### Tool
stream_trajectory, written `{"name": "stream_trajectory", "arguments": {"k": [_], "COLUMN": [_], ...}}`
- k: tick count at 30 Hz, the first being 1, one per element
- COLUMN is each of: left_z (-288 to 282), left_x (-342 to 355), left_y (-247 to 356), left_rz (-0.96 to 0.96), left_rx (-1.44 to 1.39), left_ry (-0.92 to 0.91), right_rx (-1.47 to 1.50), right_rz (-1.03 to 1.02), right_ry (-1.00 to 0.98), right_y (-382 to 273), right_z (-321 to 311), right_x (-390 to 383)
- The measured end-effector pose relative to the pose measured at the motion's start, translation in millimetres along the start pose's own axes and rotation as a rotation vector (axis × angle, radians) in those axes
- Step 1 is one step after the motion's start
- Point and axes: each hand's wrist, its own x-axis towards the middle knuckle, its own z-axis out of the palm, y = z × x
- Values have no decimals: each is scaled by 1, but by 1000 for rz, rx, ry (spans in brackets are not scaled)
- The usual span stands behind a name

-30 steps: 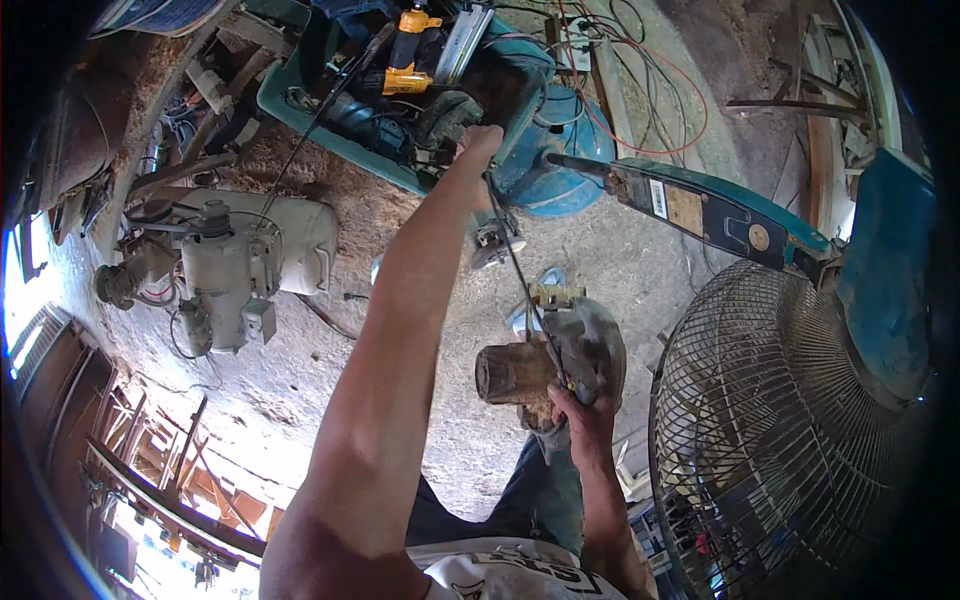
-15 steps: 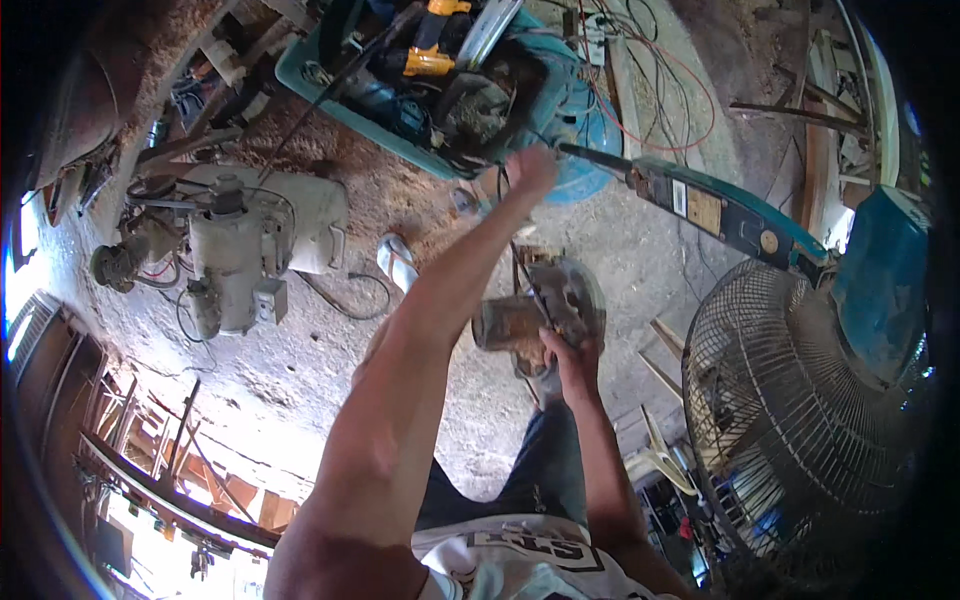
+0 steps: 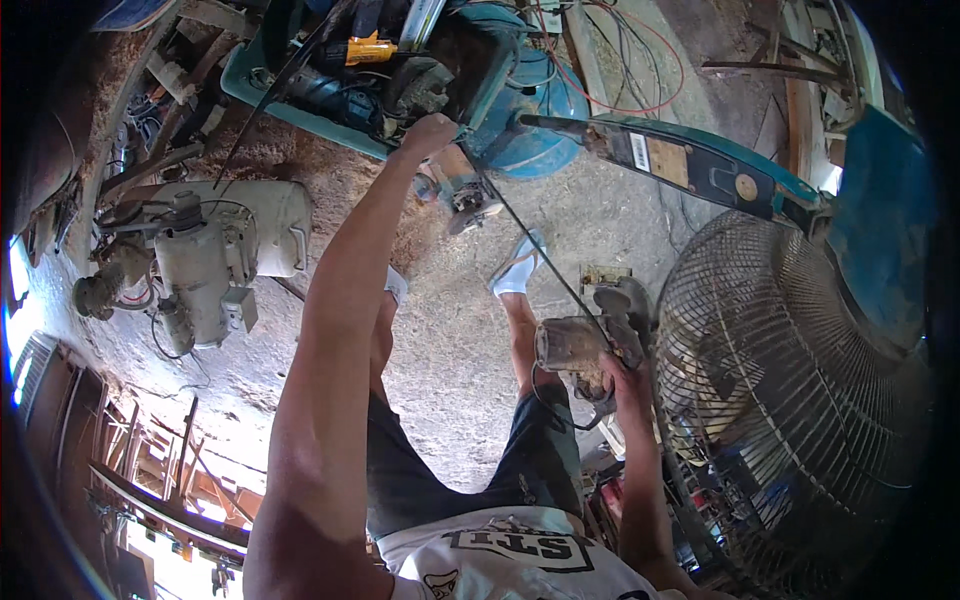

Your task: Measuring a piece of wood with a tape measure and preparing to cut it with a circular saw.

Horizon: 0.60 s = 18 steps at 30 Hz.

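Note:
My left hand (image 3: 428, 133) is closed on a black cord (image 3: 530, 241) at the front rim of a teal bin (image 3: 300, 128). The cord runs down to a dusty grey power tool (image 3: 566, 342), which my right hand (image 3: 620, 372) grips at the right, beside a fan. The bin holds a yellow-and-black tool (image 3: 366, 50), a dark blue tool and other grimy pieces. Just below the bin, another grinder-like tool (image 3: 466, 197) lies on the floor.
A large standing fan (image 3: 760, 380) fills the right, with its teal post lying across the top. A grey motorised machine (image 3: 190, 275) is at the left. Wood scraps (image 3: 185, 450) lie lower left; loose cables (image 3: 630, 70) are at the back. My feet stand on the concrete floor (image 3: 440, 330).
My left hand has moved left along the bin. My right hand has shifted right with the tool, toward the fan, stretching the cord diagonally. My feet and legs now show more fully.

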Motion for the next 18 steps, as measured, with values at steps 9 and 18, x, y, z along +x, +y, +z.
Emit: {"name": "stream_trajectory", "arguments": {"k": [9,18], "left_z": [46,102], "left_x": [-86,-239], "left_y": [17,45], "left_rz": [170,180], "left_rx": [840,413], "left_ry": [493,27], "right_rx": [26,46], "right_rz": [-82,23], "right_ry": [-100,-266], "right_y": [14,54], "right_z": [26,106], "right_x": [28,28]}}
